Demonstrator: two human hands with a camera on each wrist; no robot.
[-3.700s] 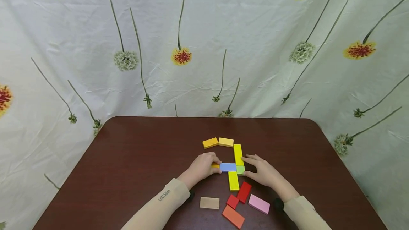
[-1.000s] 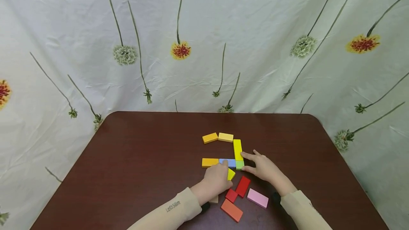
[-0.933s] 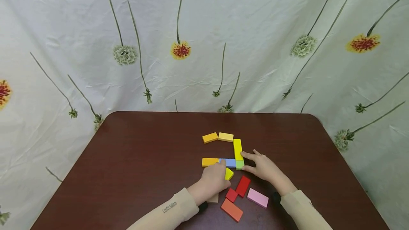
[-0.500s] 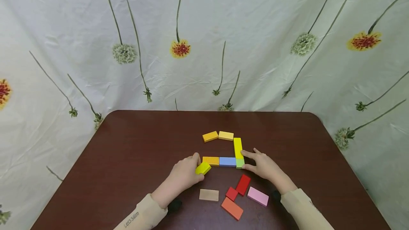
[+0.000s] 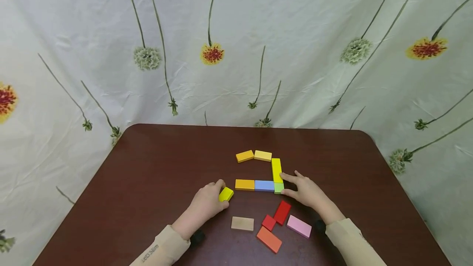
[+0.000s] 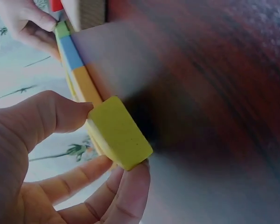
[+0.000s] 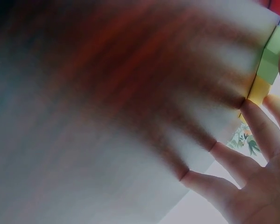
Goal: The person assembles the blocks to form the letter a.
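My left hand (image 5: 205,202) pinches a yellow block (image 5: 226,194) between thumb and fingers, just left of the block row; the left wrist view shows the yellow block's end face (image 6: 121,133) up close. That row runs from an orange-yellow block (image 5: 245,184) through a blue block (image 5: 264,186) to a small green block (image 5: 278,188). A second yellow block (image 5: 276,170) extends away from the green one. At the row's right end my right hand (image 5: 306,192) has its fingers spread, a finger at the yellow block and the thumb at the green one.
Farther back lie an orange block (image 5: 244,156) and a pale yellow block (image 5: 263,156). Nearer me are a tan block (image 5: 242,223), a red block (image 5: 282,212), a small red block (image 5: 269,222), an orange-red block (image 5: 269,239) and a pink block (image 5: 299,226), all on the dark table (image 5: 148,175).
My left hand has let go of the orange-yellow block, picked up the near yellow block from below the blue one and carried it left. The right hand stays nearly still.
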